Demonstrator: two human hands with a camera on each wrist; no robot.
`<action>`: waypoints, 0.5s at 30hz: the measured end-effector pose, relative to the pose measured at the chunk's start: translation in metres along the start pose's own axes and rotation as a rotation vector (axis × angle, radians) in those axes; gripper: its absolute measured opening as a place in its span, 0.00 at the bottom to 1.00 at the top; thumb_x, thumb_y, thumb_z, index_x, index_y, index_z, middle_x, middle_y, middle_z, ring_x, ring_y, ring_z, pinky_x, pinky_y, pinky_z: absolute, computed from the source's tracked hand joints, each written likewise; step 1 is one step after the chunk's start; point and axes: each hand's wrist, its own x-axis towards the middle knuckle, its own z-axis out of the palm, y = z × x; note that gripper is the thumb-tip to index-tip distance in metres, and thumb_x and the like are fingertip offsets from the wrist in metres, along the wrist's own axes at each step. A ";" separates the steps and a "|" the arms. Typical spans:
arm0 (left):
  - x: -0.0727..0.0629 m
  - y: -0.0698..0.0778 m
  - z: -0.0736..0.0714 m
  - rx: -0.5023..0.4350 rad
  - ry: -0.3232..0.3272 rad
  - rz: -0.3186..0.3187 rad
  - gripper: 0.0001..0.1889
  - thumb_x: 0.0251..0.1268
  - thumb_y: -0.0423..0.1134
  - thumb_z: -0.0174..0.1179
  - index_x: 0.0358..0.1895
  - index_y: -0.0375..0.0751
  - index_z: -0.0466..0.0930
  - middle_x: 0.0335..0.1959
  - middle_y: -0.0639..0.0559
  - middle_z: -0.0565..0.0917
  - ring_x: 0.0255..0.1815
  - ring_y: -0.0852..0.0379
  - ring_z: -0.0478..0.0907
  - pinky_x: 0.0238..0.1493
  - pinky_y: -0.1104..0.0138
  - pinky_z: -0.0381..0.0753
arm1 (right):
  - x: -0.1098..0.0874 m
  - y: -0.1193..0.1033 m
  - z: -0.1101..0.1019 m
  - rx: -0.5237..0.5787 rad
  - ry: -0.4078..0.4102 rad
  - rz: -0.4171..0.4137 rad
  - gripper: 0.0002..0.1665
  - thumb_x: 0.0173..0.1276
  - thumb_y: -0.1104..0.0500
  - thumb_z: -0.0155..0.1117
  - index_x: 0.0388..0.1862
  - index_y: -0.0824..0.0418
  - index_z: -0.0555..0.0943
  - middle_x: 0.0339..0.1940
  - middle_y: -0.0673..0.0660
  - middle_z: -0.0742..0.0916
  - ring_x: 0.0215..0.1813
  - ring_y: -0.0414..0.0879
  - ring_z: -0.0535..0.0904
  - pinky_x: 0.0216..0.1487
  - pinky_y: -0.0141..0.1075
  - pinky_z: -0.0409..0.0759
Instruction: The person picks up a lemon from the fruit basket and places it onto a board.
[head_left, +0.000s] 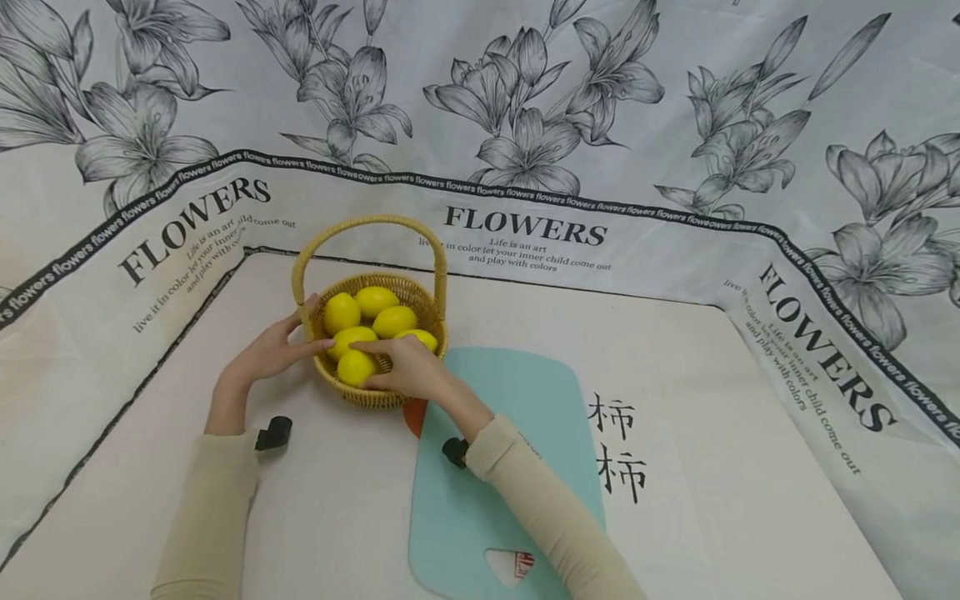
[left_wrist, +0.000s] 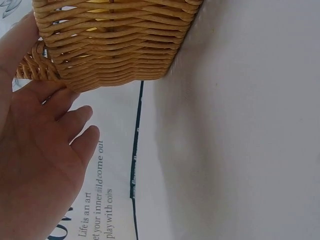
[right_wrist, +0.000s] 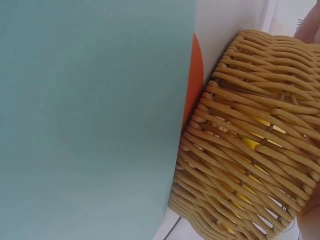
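Observation:
A woven basket (head_left: 382, 397) with a tall arched handle stands on the table, filled with several yellow lemons (head_left: 377, 302). My left hand (head_left: 272, 350) grips the basket's left side, thumb over the rim and fingers on the outside. In the left wrist view, the fingers of that hand (left_wrist: 47, 145) curl beside the woven wall. My right hand (head_left: 408, 364) reaches over the basket's front right rim, with thumb and forefinger around the front lemon (head_left: 356, 367). In the right wrist view the basket wall (right_wrist: 250, 145) hides most of this hand and the lemons.
A light blue cutting board (head_left: 517, 392) lies right of the basket, under my right forearm. Something orange-red (head_left: 414, 417) peeks out between board and basket. Black characters (head_left: 618, 446) are printed on the white cover right of the board. A flower-printed cloth (head_left: 525, 100) rises behind.

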 end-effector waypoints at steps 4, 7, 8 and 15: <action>0.000 0.000 -0.001 0.001 0.000 0.006 0.46 0.66 0.59 0.57 0.78 0.57 0.36 0.79 0.48 0.40 0.75 0.32 0.41 0.67 0.33 0.44 | -0.004 -0.003 -0.002 0.004 0.039 -0.011 0.35 0.61 0.50 0.72 0.67 0.55 0.75 0.54 0.54 0.85 0.30 0.40 0.71 0.37 0.23 0.71; -0.001 0.001 -0.001 0.009 0.000 0.014 0.46 0.66 0.59 0.57 0.78 0.56 0.36 0.78 0.44 0.42 0.74 0.31 0.42 0.67 0.33 0.45 | -0.008 -0.004 -0.005 0.020 0.064 -0.020 0.36 0.60 0.50 0.72 0.67 0.56 0.74 0.48 0.55 0.86 0.27 0.40 0.68 0.36 0.24 0.70; -0.001 0.002 -0.001 0.011 0.001 0.015 0.47 0.66 0.59 0.57 0.78 0.56 0.36 0.78 0.43 0.42 0.74 0.30 0.42 0.67 0.33 0.45 | -0.009 -0.004 -0.005 0.027 0.071 -0.023 0.36 0.60 0.50 0.72 0.67 0.56 0.74 0.46 0.55 0.86 0.26 0.40 0.67 0.35 0.25 0.70; -0.001 0.003 -0.001 0.013 0.000 0.020 0.47 0.67 0.57 0.57 0.78 0.53 0.36 0.78 0.40 0.44 0.74 0.30 0.43 0.67 0.33 0.46 | -0.018 -0.003 -0.009 0.056 0.144 -0.064 0.36 0.59 0.51 0.73 0.66 0.59 0.75 0.52 0.57 0.85 0.33 0.45 0.74 0.41 0.27 0.74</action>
